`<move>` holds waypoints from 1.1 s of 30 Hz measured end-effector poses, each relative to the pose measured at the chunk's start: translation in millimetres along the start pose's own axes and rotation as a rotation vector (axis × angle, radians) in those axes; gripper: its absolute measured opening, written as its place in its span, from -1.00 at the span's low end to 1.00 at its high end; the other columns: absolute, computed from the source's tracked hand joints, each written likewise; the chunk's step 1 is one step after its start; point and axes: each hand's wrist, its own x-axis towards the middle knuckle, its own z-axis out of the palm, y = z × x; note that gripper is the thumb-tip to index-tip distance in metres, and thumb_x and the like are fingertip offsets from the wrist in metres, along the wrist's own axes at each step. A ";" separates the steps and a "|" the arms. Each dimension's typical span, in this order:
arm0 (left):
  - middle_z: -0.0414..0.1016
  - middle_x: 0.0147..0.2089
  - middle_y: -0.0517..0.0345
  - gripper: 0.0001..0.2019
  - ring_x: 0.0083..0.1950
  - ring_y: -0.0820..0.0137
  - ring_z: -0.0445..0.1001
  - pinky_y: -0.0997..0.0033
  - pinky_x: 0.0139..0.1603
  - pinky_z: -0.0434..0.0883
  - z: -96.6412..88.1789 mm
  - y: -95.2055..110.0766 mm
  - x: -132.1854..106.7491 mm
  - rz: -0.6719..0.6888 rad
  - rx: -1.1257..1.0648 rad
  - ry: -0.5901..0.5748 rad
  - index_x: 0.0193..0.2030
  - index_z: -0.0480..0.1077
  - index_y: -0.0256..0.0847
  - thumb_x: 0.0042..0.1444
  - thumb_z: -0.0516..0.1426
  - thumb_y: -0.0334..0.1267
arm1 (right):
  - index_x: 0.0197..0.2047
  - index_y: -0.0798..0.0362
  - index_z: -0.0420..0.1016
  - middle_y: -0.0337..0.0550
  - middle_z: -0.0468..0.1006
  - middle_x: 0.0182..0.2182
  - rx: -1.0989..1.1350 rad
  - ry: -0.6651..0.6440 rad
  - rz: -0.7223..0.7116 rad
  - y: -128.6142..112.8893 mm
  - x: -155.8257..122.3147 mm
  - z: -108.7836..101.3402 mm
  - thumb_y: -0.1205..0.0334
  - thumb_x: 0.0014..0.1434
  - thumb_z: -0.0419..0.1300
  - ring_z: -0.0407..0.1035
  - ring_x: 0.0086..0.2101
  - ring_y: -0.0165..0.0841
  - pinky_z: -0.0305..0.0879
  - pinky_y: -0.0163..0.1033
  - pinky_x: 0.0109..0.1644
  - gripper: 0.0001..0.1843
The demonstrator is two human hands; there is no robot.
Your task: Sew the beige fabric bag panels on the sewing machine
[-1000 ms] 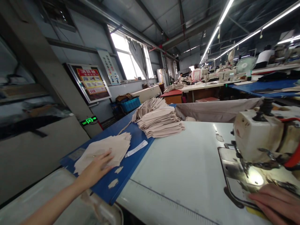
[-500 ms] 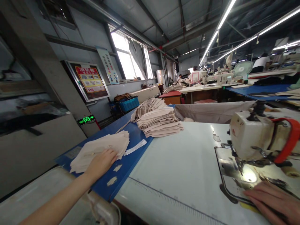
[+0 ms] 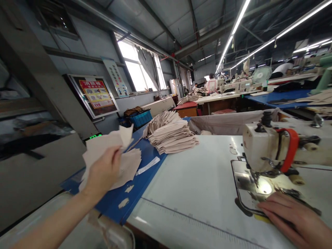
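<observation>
My left hand [image 3: 103,171] is closed on the edge of a beige fabric piece [image 3: 100,143], which is raised and bent above the blue surface. Under it lies a small pile of beige cut pieces [image 3: 131,164], partly covered by my hand and the lifted piece. On the right, my right hand [image 3: 293,214] rests with fingers stretched out on the metal plate beside the lit needle area of the sewing machine [image 3: 261,143]. No fabric shows under those fingers.
A thick stack of folded beige pieces [image 3: 173,135] stands where the blue board [image 3: 116,204] meets the pale machine table [image 3: 192,180]. A white strip [image 3: 147,166] lies nearby. A printed ruler scale [image 3: 192,218] runs along the front. Other people sit far back.
My left hand has risen off the pile, lifting one fabric piece with it. The right hand stays at the machine plate. The view has shifted slightly.
</observation>
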 end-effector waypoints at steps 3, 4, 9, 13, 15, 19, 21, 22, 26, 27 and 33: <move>0.61 -0.09 0.08 -0.69 -0.08 0.24 0.57 0.34 0.01 0.46 21.6 64.6 -47.1 0.398 -0.120 -0.158 -0.06 0.44 -0.13 0.20 -0.08 -0.27 | -0.13 -0.07 0.60 -0.17 0.63 -0.29 0.030 -0.034 0.043 -3.7 3.3 -3.3 0.20 0.33 0.09 0.56 -0.30 -0.35 0.52 -0.36 -0.23 -0.77; 0.61 -0.06 0.06 -0.67 -0.07 0.27 0.57 0.35 0.01 0.46 30.7 88.5 -66.5 0.588 -0.171 -0.232 -0.02 0.43 -0.14 0.21 -0.09 -0.36 | -0.14 -0.07 0.59 -0.17 0.63 -0.29 0.034 -0.050 0.055 -4.3 3.7 -3.5 0.21 0.33 0.09 0.55 -0.30 -0.35 0.51 -0.35 -0.22 -0.77; 0.57 -0.28 0.05 -0.80 -0.31 0.28 0.56 0.37 -0.36 0.49 61.9 199.0 -143.9 1.052 -0.230 -0.302 -0.06 0.38 -0.27 0.19 0.06 -0.47 | 0.04 -0.04 0.53 -0.10 0.62 -0.14 0.018 -0.038 0.071 -11.7 4.4 -4.8 0.26 0.32 0.09 0.54 -0.17 -0.33 0.51 -0.29 -0.09 -0.71; 0.54 -0.36 0.09 -0.93 -0.38 0.28 0.53 0.34 -0.44 0.47 69.2 242.5 -159.1 1.142 -0.348 -0.228 -0.19 0.39 -0.28 0.21 0.14 -0.35 | 0.17 -0.01 0.46 -0.05 0.58 0.03 -0.009 -0.058 -0.091 -27.9 14.1 -11.6 0.23 0.25 0.18 0.50 -0.01 -0.28 0.45 -0.28 0.07 -0.59; 0.58 -0.30 0.07 -0.83 -0.28 0.30 0.56 0.35 -0.27 0.52 70.7 240.1 -154.7 1.173 -0.484 -0.241 -0.24 0.41 -0.26 0.28 0.11 -0.19 | 0.10 -0.02 0.52 -0.10 0.62 -0.03 -0.002 -0.122 -0.143 -34.7 21.1 -14.6 0.25 0.23 0.21 0.51 -0.03 -0.30 0.42 -0.31 0.09 -0.64; 0.60 0.01 0.10 -0.73 0.04 0.38 0.54 0.41 0.11 0.44 74.1 183.8 -112.5 0.875 -0.673 -0.425 -0.03 0.46 -0.13 0.36 -0.02 -0.14 | -0.03 -0.04 0.59 -0.17 0.66 -0.17 -0.045 -0.150 -0.144 -38.0 27.9 -14.2 0.28 0.23 0.19 0.55 -0.14 -0.34 0.45 -0.35 0.02 -0.74; 0.60 0.04 0.09 -0.71 0.08 0.31 0.53 0.32 0.17 0.41 79.6 139.4 -74.0 0.467 -0.542 -0.439 -0.03 0.49 -0.11 0.30 -0.02 -0.15 | -0.05 -0.03 0.59 -0.17 0.67 -0.19 -0.084 -0.113 -0.162 -36.8 27.9 -12.0 0.28 0.26 0.14 0.56 -0.16 -0.33 0.46 -0.32 -0.01 -0.75; 0.59 0.05 0.09 -0.70 0.10 0.26 0.51 0.28 0.19 0.39 83.6 116.9 -53.5 0.255 -0.434 -0.442 -0.06 0.51 -0.11 0.24 0.01 -0.12 | -0.07 -0.03 0.59 -0.17 0.67 -0.21 -0.098 -0.095 -0.171 -36.4 27.8 -10.9 0.29 0.27 0.12 0.56 -0.18 -0.32 0.47 -0.31 -0.02 -0.76; 0.60 -0.05 -0.14 -0.64 0.07 0.00 0.51 0.07 0.10 0.40 102.7 47.3 4.1 0.015 -0.295 -0.427 -0.16 0.53 -0.27 0.14 0.01 -0.09 | -0.17 -0.01 0.58 -0.17 0.66 -0.28 -0.122 -0.074 -0.174 -38.2 30.8 -9.4 0.31 0.29 0.07 0.56 -0.25 -0.33 0.48 -0.30 -0.07 -0.76; 0.61 -0.08 -0.14 -0.65 0.03 0.01 0.53 0.12 0.06 0.42 107.0 37.5 9.6 -0.004 -0.287 -0.439 -0.20 0.54 -0.27 0.13 0.01 -0.10 | -0.18 0.00 0.58 -0.17 0.65 -0.28 -0.127 -0.080 -0.174 -39.1 32.3 -9.7 0.31 0.28 0.07 0.56 -0.25 -0.33 0.48 -0.31 -0.08 -0.76; 0.64 -0.23 0.03 -0.76 -0.18 0.19 0.58 0.36 -0.18 0.44 121.9 22.4 9.6 -0.093 -0.272 -0.489 -0.36 0.54 -0.17 0.02 0.07 -0.16 | -0.13 0.00 0.58 -0.17 0.64 -0.28 -0.093 -0.113 -0.166 -40.7 36.2 -12.7 0.33 0.27 0.08 0.55 -0.25 -0.34 0.49 -0.36 -0.10 -0.76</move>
